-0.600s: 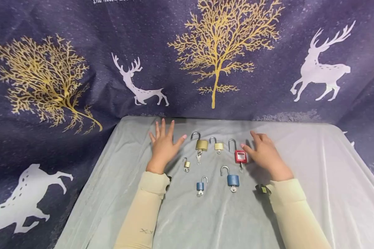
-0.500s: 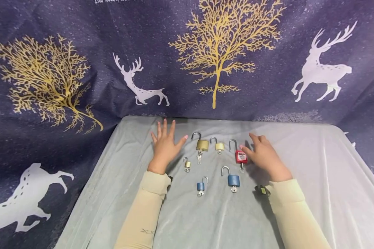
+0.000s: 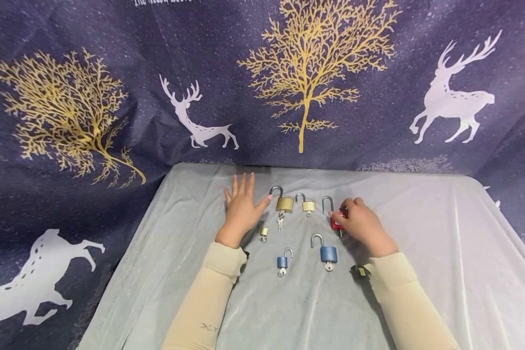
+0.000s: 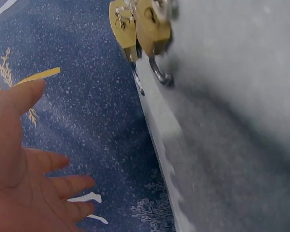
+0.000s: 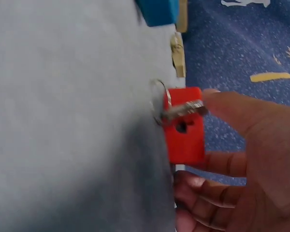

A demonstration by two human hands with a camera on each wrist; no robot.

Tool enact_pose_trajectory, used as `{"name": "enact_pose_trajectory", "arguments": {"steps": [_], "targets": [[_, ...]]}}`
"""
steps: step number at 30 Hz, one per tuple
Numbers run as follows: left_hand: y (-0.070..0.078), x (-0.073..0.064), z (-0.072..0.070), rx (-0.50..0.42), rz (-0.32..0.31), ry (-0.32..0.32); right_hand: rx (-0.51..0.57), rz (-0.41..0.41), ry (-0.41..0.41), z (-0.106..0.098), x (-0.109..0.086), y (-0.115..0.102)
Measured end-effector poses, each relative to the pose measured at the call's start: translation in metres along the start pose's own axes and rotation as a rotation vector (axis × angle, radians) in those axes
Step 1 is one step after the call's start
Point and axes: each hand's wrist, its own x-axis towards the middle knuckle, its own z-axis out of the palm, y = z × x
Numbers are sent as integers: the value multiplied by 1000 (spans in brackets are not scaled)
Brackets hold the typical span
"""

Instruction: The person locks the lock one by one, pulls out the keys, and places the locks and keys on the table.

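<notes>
My right hand (image 3: 362, 222) has its thumb and fingers on either side of a red padlock (image 5: 185, 137), pinching the body. A key on a ring (image 5: 181, 112) sticks out of that padlock's base, and its shackle stands unlatched in the head view. My left hand (image 3: 241, 210) is spread over the cloth with straight fingers and holds nothing. Its thumb is near the large brass padlock (image 3: 285, 204), which has keys hanging from it. Close to the left wrist lies a tiny brass padlock (image 3: 264, 232).
A medium brass padlock (image 3: 308, 206) lies between the large brass one and the red one. Nearer the person are a small blue padlock (image 3: 282, 262) and a larger blue padlock (image 3: 328, 254). The grey cloth-covered table (image 3: 442, 233) ends at a dark printed curtain (image 3: 367, 126).
My right hand has moved left onto the red padlock and closed its thumb and fingers on it. My left hand has shifted slightly right, toward the brass padlocks.
</notes>
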Motion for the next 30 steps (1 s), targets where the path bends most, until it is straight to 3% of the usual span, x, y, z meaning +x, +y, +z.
{"name": "enact_pose_trajectory", "arguments": {"steps": [11,30], "targets": [[5,-3,2,-29,9,-4,-3,-33,58,12,0,-1],[8,-4,0,-52,10,-2,7,-84,147,6,-1,-7]]}}
